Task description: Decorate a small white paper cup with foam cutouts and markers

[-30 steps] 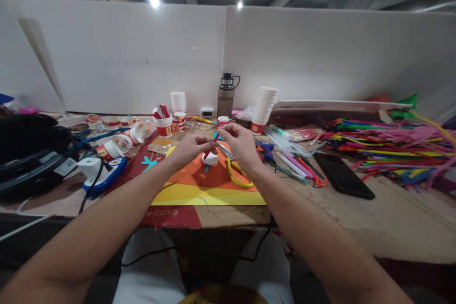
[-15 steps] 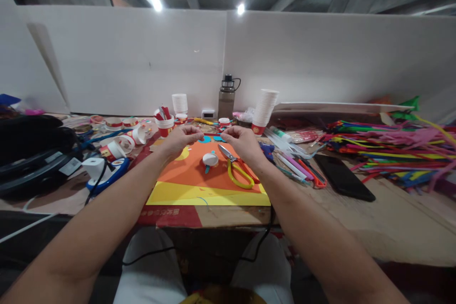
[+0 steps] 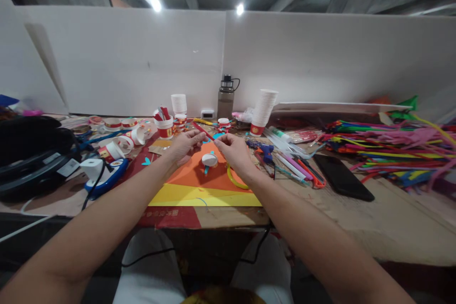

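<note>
Between my two hands, above the orange sheet [image 3: 192,175], a thin red strip [image 3: 202,131] slants down to the right. My left hand [image 3: 188,145] pinches it from the left, fingers closed. The fingers of my right hand [image 3: 233,149] are closed on its lower right end. Just below the hands, a small white-topped cup piece [image 3: 209,159] with blue tabs rests on the orange sheet. Yellow scissor handles [image 3: 235,179] lie partly hidden under my right hand. Blue paper pieces [image 3: 217,136] show behind my fingers.
A glue gun [image 3: 264,150], pens and a phone [image 3: 342,178] lie on the right, beside colourful pipe cleaners [image 3: 388,149]. Cup stacks [image 3: 264,109] and a bottle [image 3: 225,97] stand behind. On the left are a power strip [image 3: 116,173] and cut cups [image 3: 111,151].
A red strip is now held between both hands. My left hand has turned and moved slightly right, and my right hand has moved left and lower, covering most of the scissors.
</note>
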`<move>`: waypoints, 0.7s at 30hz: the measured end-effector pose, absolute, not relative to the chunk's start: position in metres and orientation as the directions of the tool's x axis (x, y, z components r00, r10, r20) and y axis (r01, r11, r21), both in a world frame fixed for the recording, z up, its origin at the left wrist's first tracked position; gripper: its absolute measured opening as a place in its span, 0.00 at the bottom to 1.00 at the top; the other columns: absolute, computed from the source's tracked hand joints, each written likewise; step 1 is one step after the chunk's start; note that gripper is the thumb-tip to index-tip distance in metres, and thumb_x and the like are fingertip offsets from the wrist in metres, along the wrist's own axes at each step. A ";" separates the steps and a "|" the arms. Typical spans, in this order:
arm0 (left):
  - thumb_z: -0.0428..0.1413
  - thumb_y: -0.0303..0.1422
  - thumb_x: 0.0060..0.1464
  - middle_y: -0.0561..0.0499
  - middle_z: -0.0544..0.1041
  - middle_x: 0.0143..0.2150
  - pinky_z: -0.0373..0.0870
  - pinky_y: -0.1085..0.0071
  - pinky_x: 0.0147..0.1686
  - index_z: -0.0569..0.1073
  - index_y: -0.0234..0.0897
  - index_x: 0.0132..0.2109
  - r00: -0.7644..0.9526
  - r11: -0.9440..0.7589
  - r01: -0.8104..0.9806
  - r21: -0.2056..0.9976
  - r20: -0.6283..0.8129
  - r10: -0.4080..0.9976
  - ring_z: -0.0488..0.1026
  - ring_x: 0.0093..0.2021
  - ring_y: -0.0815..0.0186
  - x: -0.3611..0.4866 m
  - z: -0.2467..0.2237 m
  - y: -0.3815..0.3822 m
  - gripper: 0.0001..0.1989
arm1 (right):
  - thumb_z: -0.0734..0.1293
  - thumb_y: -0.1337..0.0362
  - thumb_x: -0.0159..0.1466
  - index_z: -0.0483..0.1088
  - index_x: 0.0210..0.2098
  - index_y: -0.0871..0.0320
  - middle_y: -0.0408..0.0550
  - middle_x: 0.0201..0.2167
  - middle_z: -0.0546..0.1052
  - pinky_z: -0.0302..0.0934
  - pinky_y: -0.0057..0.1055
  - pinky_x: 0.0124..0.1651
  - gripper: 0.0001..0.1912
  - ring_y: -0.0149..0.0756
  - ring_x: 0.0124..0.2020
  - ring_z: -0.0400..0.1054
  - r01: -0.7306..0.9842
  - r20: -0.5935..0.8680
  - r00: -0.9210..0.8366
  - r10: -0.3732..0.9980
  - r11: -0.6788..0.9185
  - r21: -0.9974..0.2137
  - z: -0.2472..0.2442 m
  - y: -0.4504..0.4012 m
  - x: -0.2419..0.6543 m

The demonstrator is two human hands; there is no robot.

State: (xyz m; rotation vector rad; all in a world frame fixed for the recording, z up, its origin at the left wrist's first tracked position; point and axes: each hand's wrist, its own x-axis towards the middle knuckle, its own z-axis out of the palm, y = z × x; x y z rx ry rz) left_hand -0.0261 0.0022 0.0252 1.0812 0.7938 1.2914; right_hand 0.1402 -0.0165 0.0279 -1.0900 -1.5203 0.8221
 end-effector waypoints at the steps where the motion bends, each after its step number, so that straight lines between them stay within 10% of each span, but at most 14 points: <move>1: 0.71 0.38 0.34 0.53 0.74 0.26 0.60 0.79 0.23 0.75 0.32 0.30 0.144 -0.048 -0.349 0.936 0.104 0.984 0.62 0.23 0.77 -0.024 0.025 0.001 0.19 | 0.66 0.59 0.55 0.69 0.26 0.59 0.40 0.22 0.70 0.53 0.27 0.28 0.09 0.28 0.24 0.60 0.217 0.352 -0.035 0.935 0.351 -0.911 0.027 -0.017 0.140; 21: 0.70 0.39 0.37 0.52 0.73 0.25 0.57 0.79 0.21 0.77 0.31 0.29 0.053 -0.124 -0.367 0.922 0.153 0.987 0.61 0.22 0.78 -0.013 0.018 -0.001 0.17 | 0.66 0.59 0.57 0.70 0.27 0.58 0.43 0.25 0.74 0.58 0.29 0.32 0.08 0.31 0.27 0.65 0.254 0.408 0.006 0.913 0.393 -0.884 0.022 -0.019 0.136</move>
